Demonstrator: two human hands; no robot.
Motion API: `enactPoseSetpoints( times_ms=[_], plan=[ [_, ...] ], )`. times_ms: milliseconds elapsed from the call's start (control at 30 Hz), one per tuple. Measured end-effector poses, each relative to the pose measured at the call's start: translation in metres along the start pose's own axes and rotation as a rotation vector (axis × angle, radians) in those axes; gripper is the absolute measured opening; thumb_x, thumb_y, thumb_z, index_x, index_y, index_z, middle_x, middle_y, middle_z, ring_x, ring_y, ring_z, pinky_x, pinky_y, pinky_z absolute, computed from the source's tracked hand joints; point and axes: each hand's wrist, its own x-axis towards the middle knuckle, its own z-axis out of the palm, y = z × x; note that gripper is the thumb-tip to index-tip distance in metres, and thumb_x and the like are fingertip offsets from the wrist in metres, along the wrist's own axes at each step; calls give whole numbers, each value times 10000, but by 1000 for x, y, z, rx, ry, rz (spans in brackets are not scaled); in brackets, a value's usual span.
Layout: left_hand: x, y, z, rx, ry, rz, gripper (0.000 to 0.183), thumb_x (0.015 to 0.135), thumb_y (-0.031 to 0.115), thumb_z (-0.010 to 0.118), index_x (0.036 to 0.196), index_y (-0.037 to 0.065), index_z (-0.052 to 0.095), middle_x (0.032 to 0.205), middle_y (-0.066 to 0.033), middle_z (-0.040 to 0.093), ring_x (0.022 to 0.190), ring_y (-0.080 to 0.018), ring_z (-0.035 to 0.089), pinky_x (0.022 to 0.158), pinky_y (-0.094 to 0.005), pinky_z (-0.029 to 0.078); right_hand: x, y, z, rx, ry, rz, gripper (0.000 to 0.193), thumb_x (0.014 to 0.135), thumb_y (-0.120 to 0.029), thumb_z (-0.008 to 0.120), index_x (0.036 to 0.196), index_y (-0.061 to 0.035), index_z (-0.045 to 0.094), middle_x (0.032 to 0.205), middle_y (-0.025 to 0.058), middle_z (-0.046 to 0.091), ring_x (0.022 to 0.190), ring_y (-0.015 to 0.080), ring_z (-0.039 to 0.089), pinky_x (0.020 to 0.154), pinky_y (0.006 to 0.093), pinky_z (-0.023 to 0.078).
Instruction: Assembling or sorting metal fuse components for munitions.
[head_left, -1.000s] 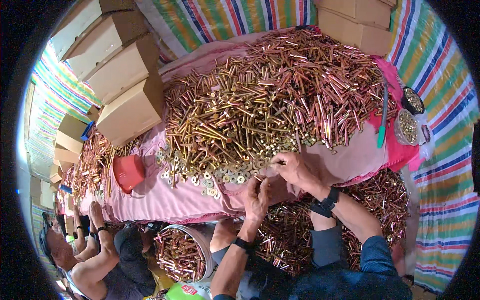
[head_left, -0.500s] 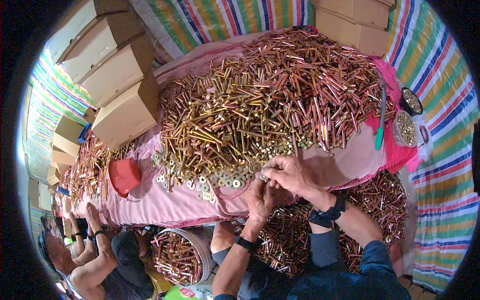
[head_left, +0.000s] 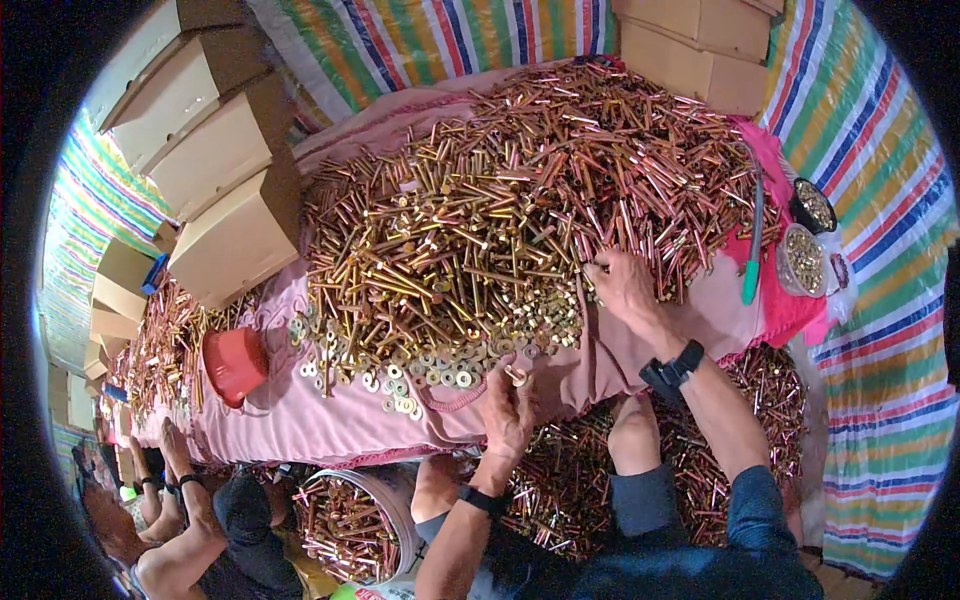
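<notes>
Between the thumb and fingers of my left hand (head_left: 508,415) sits a small gold-coloured bolt (head_left: 516,375), with what looks like a washer on it. That hand is closed, near the table's front edge and just below a patch of flat washers (head_left: 440,368). My right hand (head_left: 626,288) reaches to the right edge of a large heap of gold and coppery bolts (head_left: 450,240). Its thumb and fingertips are pinched together against the heap, beside small nuts (head_left: 560,312); whatever lies between them is too small to make out.
A red plastic bowl (head_left: 232,366) stands left on the pink cloth (head_left: 340,420). Cardboard boxes (head_left: 240,240) are stacked behind it. Tubs of small parts (head_left: 803,260) and a green-handled tool (head_left: 750,280) lie right. Below are a bolt-filled bucket (head_left: 405,520) and, at left, another person (head_left: 180,550).
My hands were together over the washers. The right hand has moved away, right and farther, to the bolt heap; the left stays near the front with the bolt.
</notes>
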Motion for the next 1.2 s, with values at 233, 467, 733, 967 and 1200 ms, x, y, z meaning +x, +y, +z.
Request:
enactPoseSetpoints(
  times_ms=[233,467,733,967,1200],
  plan=[
    [-1,10,2,-67,-73,-29,553,975,27,643,1485,58,433,901,-79,618,773,-155,592,705,-281,502,20,2,-12,157,-202,301,270,836,-248,718,710,-16,659,598,91,604,525,166,554,519,376,454],
    [-3,5,-1,64,-84,-59,262,1047,140,567,1274,12,589,970,-65,679,801,-146,634,743,-283,517,-35,-22,-53,438,-307,97,226,929,-196,700,986,23,697,771,51,679,646,113,673,519,272,530],
    [7,8,0,157,-115,50,168,1034,118,565,1143,23,649,984,-119,700,856,-218,675,773,-319,524,-48,-108,-82,528,-464,2,275,946,-243,680,990,28,709,836,119,720,650,149,691,607,317,543],
    [3,8,-6,130,-95,68,268,973,95,620,1232,28,638,916,-191,622,826,-379,619,714,-423,502,-48,-132,-52,402,-383,-262,216,925,-223,696,990,-18,722,843,140,736,720,251,731,658,349,563],
    [4,8,-3,105,-61,118,304,941,119,653,1222,5,625,983,-218,638,885,-402,637,774,-439,521,-50,-147,-40,217,-351,-628,201,948,-198,661,1051,-27,681,923,163,684,827,343,691,692,437,558]
  ],
)
